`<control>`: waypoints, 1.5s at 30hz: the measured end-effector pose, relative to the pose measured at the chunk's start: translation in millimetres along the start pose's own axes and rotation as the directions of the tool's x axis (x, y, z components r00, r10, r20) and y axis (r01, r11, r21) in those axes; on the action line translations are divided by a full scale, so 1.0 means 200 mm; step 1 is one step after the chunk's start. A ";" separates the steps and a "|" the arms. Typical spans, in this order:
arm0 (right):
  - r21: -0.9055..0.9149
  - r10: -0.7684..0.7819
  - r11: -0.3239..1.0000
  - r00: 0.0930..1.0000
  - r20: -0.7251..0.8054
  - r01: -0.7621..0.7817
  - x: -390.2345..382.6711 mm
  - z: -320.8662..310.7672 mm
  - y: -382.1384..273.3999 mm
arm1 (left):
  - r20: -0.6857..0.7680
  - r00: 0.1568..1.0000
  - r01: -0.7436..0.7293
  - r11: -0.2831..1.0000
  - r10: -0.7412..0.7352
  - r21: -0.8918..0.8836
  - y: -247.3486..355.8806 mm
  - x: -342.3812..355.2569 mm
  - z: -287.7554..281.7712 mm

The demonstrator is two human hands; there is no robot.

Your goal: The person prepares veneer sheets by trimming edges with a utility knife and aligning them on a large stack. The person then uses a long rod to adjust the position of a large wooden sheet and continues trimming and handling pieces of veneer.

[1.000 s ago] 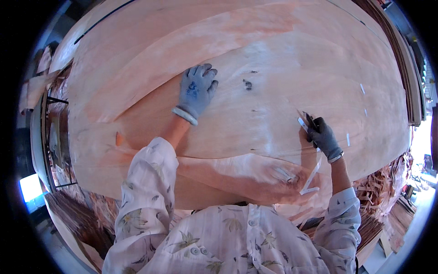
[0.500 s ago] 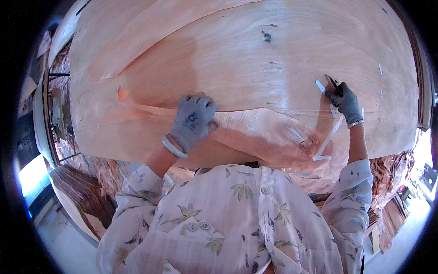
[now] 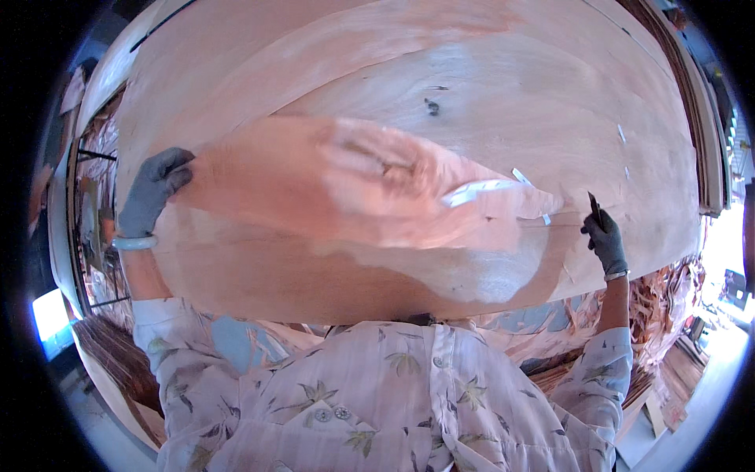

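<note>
The loose veneer piece [image 3: 259, 173], in the head view, hangs slantwise over the broad veneer sheet [image 3: 511, 118], stretching from near its left edge toward its right side, blurred, with white tape [image 3: 480, 191] on it. The gloved left hand [image 3: 156, 193] pinches its left end between thumb and fingers; the gloved right hand [image 3: 605, 240], near the sheet's right edge, is curled around a dark, narrow tool [image 3: 594, 206], tip toward the far edge. To handle it well, I would lift evenly, keep the pinch light so the thin end does not split, and hold the tool's tip clear of the veneer. Half a second ago the piece lay along the near edge with the left hand at its middle; now it is raised and the left hand is at its end.
</note>
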State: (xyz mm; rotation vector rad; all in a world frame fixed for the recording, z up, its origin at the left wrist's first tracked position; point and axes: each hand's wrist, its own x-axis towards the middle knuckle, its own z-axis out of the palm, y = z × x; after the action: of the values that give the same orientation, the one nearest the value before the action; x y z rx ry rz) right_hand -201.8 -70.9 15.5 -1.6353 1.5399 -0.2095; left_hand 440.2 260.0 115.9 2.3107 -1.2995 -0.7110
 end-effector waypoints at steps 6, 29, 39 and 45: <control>0.125 -0.292 0.954 0.941 0.174 0.273 -0.06 0.35 -0.45 | 0.128 0.989 0.067 0.995 -0.076 0.074 -0.03 -0.01 -0.05; -0.254 -0.346 0.815 0.790 0.507 0.520 -0.02 0.40 -0.42 | -0.416 0.787 0.341 0.882 -0.457 -0.324 -1.34 -0.88 -0.68; -0.170 -0.481 0.583 0.506 0.716 0.794 -0.57 0.43 -0.68 | -0.095 0.982 0.119 0.925 -0.164 -0.361 -0.29 0.09 -0.03; -0.212 -0.377 0.698 0.602 0.704 0.684 -0.59 0.36 -0.66 | 0.173 0.966 -0.137 0.948 0.192 -0.286 0.30 0.72 0.56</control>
State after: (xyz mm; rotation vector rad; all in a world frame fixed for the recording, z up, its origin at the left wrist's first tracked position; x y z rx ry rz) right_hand -85.5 48.9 107.0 -2.2489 0.5403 0.3919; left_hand 395.2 95.3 26.7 1.9266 -1.3649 -1.0156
